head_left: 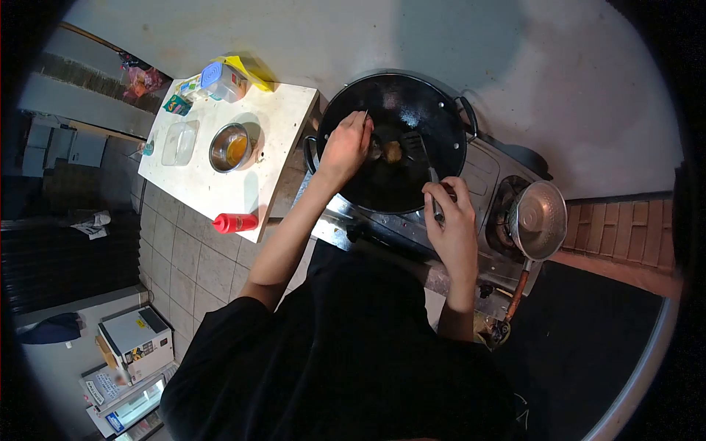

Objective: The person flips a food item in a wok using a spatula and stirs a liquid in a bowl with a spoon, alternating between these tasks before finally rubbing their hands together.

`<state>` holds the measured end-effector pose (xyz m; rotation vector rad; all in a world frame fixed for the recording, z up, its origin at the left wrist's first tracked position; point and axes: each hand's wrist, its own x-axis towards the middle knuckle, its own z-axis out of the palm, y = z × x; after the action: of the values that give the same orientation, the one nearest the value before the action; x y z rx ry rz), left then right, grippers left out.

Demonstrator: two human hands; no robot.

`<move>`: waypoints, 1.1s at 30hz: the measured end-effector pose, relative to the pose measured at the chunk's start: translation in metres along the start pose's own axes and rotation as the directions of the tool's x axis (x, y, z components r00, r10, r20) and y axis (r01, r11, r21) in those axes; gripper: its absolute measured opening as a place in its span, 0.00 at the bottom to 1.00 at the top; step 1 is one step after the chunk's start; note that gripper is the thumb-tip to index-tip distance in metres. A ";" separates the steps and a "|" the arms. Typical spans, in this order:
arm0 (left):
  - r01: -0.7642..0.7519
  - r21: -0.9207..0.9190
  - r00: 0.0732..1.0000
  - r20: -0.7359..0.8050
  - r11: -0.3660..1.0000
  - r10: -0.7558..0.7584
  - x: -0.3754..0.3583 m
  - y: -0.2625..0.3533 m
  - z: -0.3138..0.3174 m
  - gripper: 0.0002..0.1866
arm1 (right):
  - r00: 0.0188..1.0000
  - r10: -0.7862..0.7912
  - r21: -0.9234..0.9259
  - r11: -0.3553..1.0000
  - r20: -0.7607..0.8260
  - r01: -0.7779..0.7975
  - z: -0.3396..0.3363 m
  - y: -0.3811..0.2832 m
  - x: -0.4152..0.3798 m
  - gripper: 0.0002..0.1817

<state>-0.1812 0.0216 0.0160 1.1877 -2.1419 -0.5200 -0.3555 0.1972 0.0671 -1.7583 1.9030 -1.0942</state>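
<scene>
A large black wok (pixel 390 195) with two side handles sits on the stove. Inside it lies a small browned piece of food (pixel 393 152). My left hand (pixel 344 151) is closed over the wok's left side around a thin metal utensil (pixel 374 150), partly hidden, perhaps a spoon. From the lower right, my right hand (pixel 454 220) grips the handle of a dark slotted spatula (pixel 415 147). The spatula's slotted head is inside the wok, just right of the food.
On the white table (pixel 209 187) at left stand a metal bowl (pixel 230 147) with yellow liquid, a clear plastic container (pixel 179 143), a lidded tub (pixel 223 81) and a red squeeze bottle (pixel 235 223). A metal pan (pixel 539 220) rests on the right burner, its handle pointing toward me.
</scene>
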 end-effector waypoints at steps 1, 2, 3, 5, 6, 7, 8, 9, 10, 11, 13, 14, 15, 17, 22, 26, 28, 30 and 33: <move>0.014 0.000 1.000 0.004 1.000 -0.014 0.000 0.000 0.000 0.10 | 1.000 -0.011 -0.009 1.000 0.002 0.012 0.000 0.000 0.001 0.10; 0.017 0.000 1.000 0.004 1.000 -0.017 -0.001 -0.002 0.000 0.10 | 1.000 -0.012 -0.009 1.000 0.004 0.012 0.001 0.000 0.001 0.10; 0.006 0.001 1.000 -0.005 1.000 -0.006 -0.001 -0.003 0.001 0.10 | 1.000 -0.018 -0.004 1.000 0.005 0.018 0.001 -0.001 0.002 0.10; -0.002 0.002 1.000 -0.015 1.000 0.002 -0.002 -0.005 0.001 0.10 | 1.000 -0.024 0.001 1.000 0.008 0.024 0.001 -0.002 0.002 0.10; -0.010 0.003 1.000 -0.011 1.000 0.010 -0.002 -0.006 0.001 0.09 | 1.000 -0.019 -0.003 1.000 0.010 0.019 0.001 -0.003 0.002 0.10; -0.017 0.005 1.000 -0.008 1.000 0.017 -0.002 -0.006 0.001 0.09 | 1.000 -0.014 -0.007 1.000 0.012 0.014 0.001 -0.003 0.002 0.10; -0.016 0.004 1.000 -0.010 1.000 0.016 -0.002 -0.006 0.000 0.09 | 1.000 -0.015 -0.008 1.000 0.013 0.016 0.001 -0.003 0.002 0.10; -0.014 0.004 1.000 -0.006 1.000 0.014 -0.002 -0.006 0.000 0.09 | 1.000 -0.015 -0.006 1.000 0.015 0.015 0.001 -0.004 0.003 0.10; -0.011 0.004 1.000 -0.003 1.000 0.011 -0.003 -0.006 0.000 0.09 | 1.000 -0.015 -0.005 1.000 0.018 0.015 0.001 -0.004 0.003 0.10; -0.011 0.004 1.000 -0.004 1.000 0.011 -0.003 -0.006 0.000 0.09 | 1.000 -0.015 -0.005 1.000 0.018 0.015 0.001 -0.003 0.003 0.10; -0.009 -0.008 1.000 -0.024 1.000 0.009 -0.003 -0.007 0.002 0.09 | 0.999 -0.034 -0.002 0.999 0.006 0.034 0.002 -0.002 0.002 0.10; -0.010 -0.009 1.000 -0.024 1.000 0.010 -0.003 -0.007 0.002 0.09 | 0.999 -0.034 -0.002 0.999 0.006 0.034 0.001 -0.002 0.002 0.10; -0.009 -0.004 1.000 -0.016 1.000 0.009 -0.003 -0.007 0.001 0.09 | 1.000 -0.031 0.006 1.000 0.007 0.031 0.001 -0.003 0.002 0.10; -0.009 0.001 1.000 -0.009 1.000 0.009 -0.002 -0.006 0.001 0.09 | 1.000 -0.028 0.014 1.000 0.008 0.028 0.001 -0.003 0.002 0.10; -0.018 -0.001 1.000 -0.015 1.000 0.018 -0.002 -0.007 0.002 0.10 | 1.000 -0.027 0.008 1.000 0.009 0.026 0.001 -0.003 0.001 0.10; 0.001 -0.001 1.000 0.003 1.000 -0.001 -0.002 -0.007 0.000 0.10 | 1.000 -0.025 -0.005 1.000 0.018 0.025 0.001 -0.006 0.003 0.10; -0.032 0.004 0.999 0.005 0.999 0.032 -0.002 -0.010 0.002 0.09 | 0.999 -0.023 -0.009 1.000 0.024 0.023 0.001 -0.006 0.003 0.10; -0.025 0.002 1.000 0.000 1.000 0.025 -0.003 -0.011 0.001 0.09 | 0.999 -0.022 -0.010 1.000 0.028 0.022 0.000 -0.006 0.003 0.10; -0.009 -0.012 1.000 -0.021 1.000 0.009 -0.004 -0.007 -0.001 0.09 | 0.999 -0.028 -0.011 1.000 0.027 0.028 0.000 -0.007 0.003 0.10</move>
<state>-0.1748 0.0211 0.0110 1.1712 -2.1225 -0.5133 -0.3511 0.1944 0.0725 -1.8020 1.8782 -1.0661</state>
